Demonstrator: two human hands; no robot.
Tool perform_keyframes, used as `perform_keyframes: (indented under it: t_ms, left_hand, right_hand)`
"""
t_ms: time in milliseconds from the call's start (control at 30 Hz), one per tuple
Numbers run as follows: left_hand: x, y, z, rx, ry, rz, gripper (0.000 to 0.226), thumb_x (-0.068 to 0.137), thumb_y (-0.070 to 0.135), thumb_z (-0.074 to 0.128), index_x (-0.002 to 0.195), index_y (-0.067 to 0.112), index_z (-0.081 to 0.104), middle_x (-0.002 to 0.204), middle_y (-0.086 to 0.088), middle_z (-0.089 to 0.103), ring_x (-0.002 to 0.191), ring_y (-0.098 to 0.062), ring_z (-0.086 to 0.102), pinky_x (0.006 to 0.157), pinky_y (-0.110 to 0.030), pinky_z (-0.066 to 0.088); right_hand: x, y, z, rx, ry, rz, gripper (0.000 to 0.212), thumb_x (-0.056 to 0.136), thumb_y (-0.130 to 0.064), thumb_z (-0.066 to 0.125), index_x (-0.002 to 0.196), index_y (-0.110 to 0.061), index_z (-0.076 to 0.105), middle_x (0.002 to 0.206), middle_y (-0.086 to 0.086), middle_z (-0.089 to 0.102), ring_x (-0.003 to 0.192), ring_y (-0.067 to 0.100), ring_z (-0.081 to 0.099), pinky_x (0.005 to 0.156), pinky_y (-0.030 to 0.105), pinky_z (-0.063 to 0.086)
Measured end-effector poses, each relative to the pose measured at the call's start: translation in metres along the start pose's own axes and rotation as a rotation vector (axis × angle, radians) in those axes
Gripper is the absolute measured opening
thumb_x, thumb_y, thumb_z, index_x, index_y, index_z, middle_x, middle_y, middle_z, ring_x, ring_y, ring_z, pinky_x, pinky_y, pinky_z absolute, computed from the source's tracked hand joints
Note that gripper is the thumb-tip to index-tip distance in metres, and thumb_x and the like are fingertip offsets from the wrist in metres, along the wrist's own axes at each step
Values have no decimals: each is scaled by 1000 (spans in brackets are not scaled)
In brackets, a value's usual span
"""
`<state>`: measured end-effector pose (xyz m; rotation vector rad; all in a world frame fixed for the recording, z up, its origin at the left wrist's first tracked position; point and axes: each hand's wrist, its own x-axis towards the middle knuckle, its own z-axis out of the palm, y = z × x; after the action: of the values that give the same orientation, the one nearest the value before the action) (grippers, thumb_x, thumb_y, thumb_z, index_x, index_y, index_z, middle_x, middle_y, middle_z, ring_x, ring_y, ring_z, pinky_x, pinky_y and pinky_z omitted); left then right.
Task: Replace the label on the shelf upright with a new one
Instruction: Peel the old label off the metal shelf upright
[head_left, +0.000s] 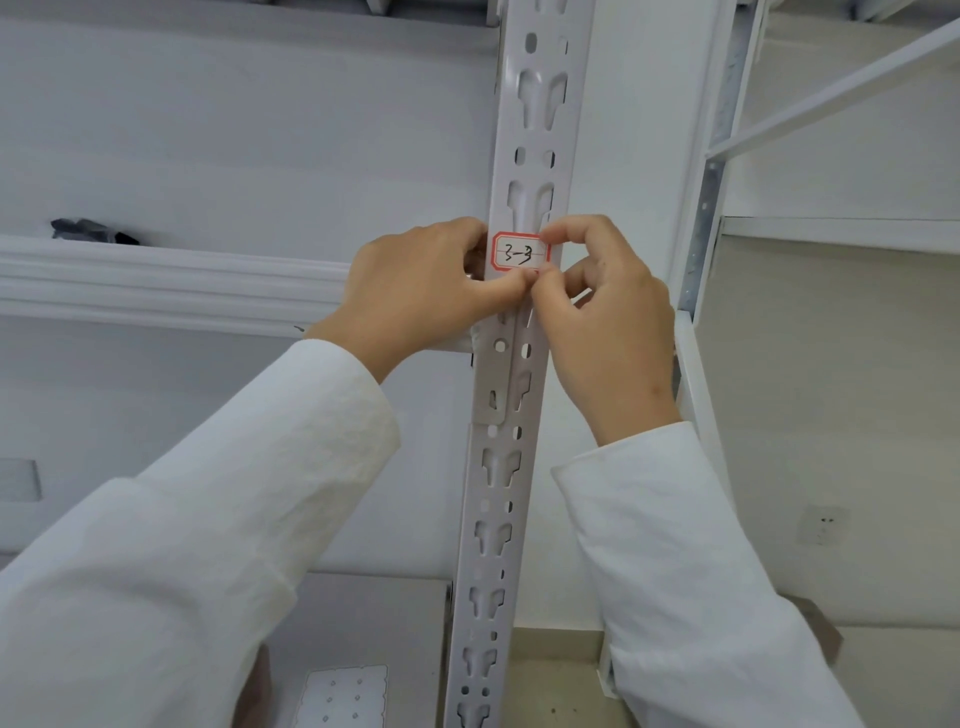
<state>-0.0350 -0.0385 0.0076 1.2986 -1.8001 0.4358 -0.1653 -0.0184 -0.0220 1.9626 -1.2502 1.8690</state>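
A white label (521, 252) with a red border and handwritten "3-3" sits flat on the face of the slotted white shelf upright (511, 467). My left hand (415, 291) is at the label's left edge, with its thumb along the bottom edge. My right hand (602, 312) is at the right edge, forefinger at the top right corner and thumb meeting the left thumb under the label. Both hands' fingertips touch the label. Whether it is stuck down or loose cannot be told.
A white shelf beam (156, 280) runs left from the upright with a dark object (93, 231) on it. A second white rack (727, 208) stands to the right. A sheet with several blank labels (343, 696) lies below left on a grey surface.
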Motion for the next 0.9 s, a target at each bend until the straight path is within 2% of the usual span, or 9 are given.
perform_keyframes:
  t_ms: [167, 300, 467, 633, 767, 900]
  left_hand:
    - [-1, 2, -1, 20, -5, -17, 40, 77, 63, 43, 65, 25, 39, 72, 9, 56, 73, -17, 52, 52, -23, 28]
    - [-1, 1, -1, 20, -11, -9, 38, 79, 61, 45, 64, 27, 37, 68, 11, 53, 73, -16, 51, 53, -22, 28]
    - [0, -1, -1, -5, -21, -10, 33, 80, 63, 48, 78, 30, 49, 78, 13, 58, 79, -14, 53, 56, -22, 30]
    - [-1, 0, -2, -1, -20, -9, 35, 80, 62, 47, 66, 30, 40, 77, 13, 57, 77, -13, 53, 54, -20, 29]
    - [-1, 0, 0, -10, 0, -7, 38, 80, 62, 46, 76, 25, 51, 84, 9, 65, 82, -18, 59, 58, -26, 35]
    - [0, 0, -1, 7, 2, -12, 37, 79, 62, 46, 73, 26, 47, 79, 11, 61, 78, -16, 56, 55, -20, 30]
  right_hand:
    - [2, -2, -3, -6, -15, 1, 12, 86, -26, 52, 96, -32, 57, 59, -5, 63, 65, 20, 58, 63, 34, 49]
    - [4, -1, -3, 131, 14, 39, 6, 83, -25, 56, 86, -30, 58, 54, -5, 60, 58, 19, 57, 63, 46, 53]
    - [5, 0, -8, 108, 131, 7, 11, 85, -27, 56, 93, -31, 63, 56, -6, 58, 61, 19, 60, 65, 40, 52]
    - [4, 3, -1, 74, 82, 14, 11, 84, -29, 59, 93, -34, 63, 56, -10, 56, 60, 14, 58, 64, 37, 51]
    - [3, 3, 2, 39, 66, -4, 12, 85, -28, 58, 94, -33, 64, 57, -10, 57, 57, 13, 53, 61, 32, 47]
    - [4, 2, 0, -7, 32, -21, 13, 86, -29, 56, 96, -33, 63, 58, -9, 57, 62, 18, 55, 60, 31, 45]
